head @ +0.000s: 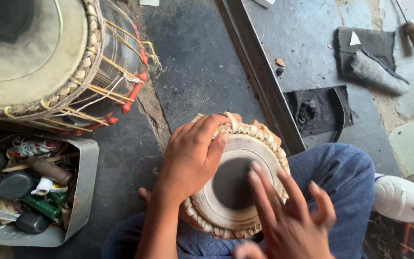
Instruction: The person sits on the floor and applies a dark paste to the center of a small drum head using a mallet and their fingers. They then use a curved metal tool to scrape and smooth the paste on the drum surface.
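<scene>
- Right hand (291, 218): nearest the camera, at the bottom edge of the view, blurred. Fingers are spread and released, grasping nothing. Fingertips (257, 170) lie over the black centre patch (231, 184) of the small drum; actual contact cannot be confirmed through the blur.
- Left hand (192, 153): palm down, curled over the upper-left rim of the small drum. Fingers press against the rim and steady it; they do not close fully around it.
- Small drum (226, 211): rests in the person's lap, head facing up, tilted slightly. Pale skin with a dark round centre; a braided pale strap (259, 132) runs around the edge.
- Jeans-clad knee (336, 177): just right of the small drum, touching it.
- Large drum (29, 52): top-left corner of the floor area, well apart from the hands. Metal shell, pale head, yellow lacing with red pegs (135, 91).
- Metal tray (85, 192): left edge of the floor, below the large drum. Holds assorted tools, including a wooden-handled tool (49, 170) and dark round pieces.
- Metal bar (264, 76): lies diagonally on the dark floor (192, 57), above the small drum.
- Dark cloth pieces (317, 110): beside the metal bar, to its right.
- White bottle (398, 199): right edge, lying on its side, near the knee.
</scene>
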